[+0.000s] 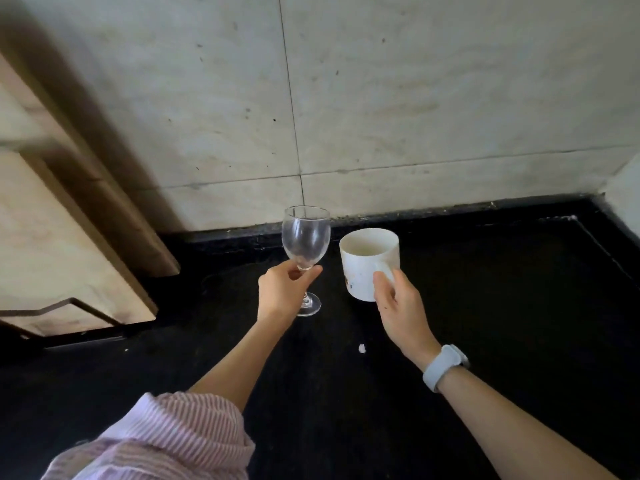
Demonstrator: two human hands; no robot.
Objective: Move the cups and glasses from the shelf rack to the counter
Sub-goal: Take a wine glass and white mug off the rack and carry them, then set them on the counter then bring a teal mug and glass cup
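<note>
A clear wine glass (pixel 305 237) stands upright over the black counter (pixel 485 289), its foot low by the surface; contact with the counter is unclear. My left hand (pixel 282 292) is shut around its stem just under the bowl. To the right is a white mug (pixel 369 261), empty inside, with small brown marks on its side. My right hand (pixel 398 303) holds the mug by its handle, which my fingers mostly hide. Glass and mug are a short gap apart, near the back wall.
A pale tiled wall (pixel 381 98) rises right behind the counter. A beige cabinet or shelf unit (pixel 62 237) with a dark wire rack edge (pixel 76 306) stands at the left. A small white scrap (pixel 362 348) lies on the counter between my arms.
</note>
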